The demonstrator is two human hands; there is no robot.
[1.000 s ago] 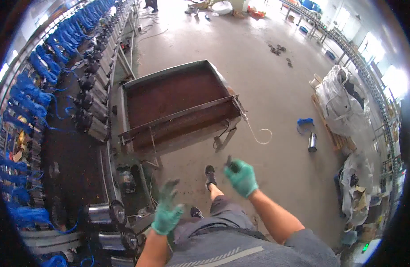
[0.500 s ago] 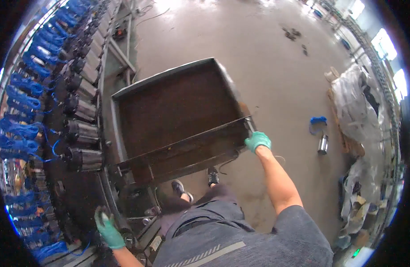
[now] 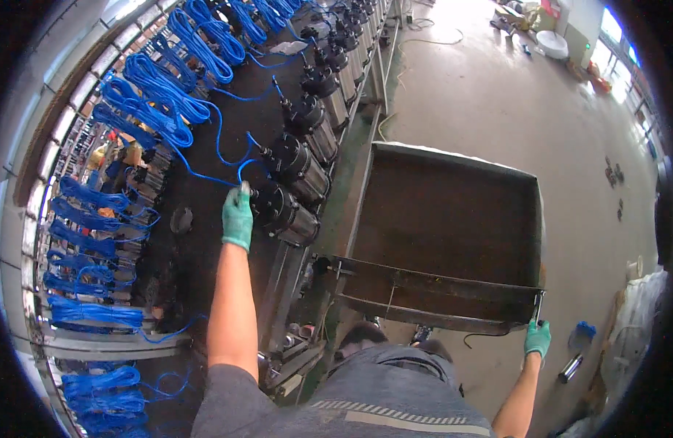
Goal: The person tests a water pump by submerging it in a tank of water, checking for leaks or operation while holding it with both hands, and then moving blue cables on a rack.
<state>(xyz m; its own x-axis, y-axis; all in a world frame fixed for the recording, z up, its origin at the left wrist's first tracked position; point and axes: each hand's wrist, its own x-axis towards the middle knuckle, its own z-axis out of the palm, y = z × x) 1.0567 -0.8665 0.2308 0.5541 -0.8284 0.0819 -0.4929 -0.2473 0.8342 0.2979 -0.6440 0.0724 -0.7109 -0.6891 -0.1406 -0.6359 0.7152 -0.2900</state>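
Note:
My left hand, in a green glove, is closed at the cable end of the nearest pump-like cylinder. This cylinder has a black top and a bare metal body, and lies on its side on a dark bench. A blue cable curves into my fingers, which partly hide it. My right hand, also gloved in green, is wrapped round the metal handle at the near right corner of a cart. The cart's dark, low-walled tray stands just ahead of my feet.
More such cylinders line the bench, with coiled blue cables along its far-left side. A metal frame edges the bench beside the cart. On the floor at right lie a loose cylinder, a blue coil and plastic-wrapped goods.
My left hand has reached forward from low beside the bench to the nearest cylinder's cable and closed. My right hand keeps hold of the cart handle. The view has swung left.

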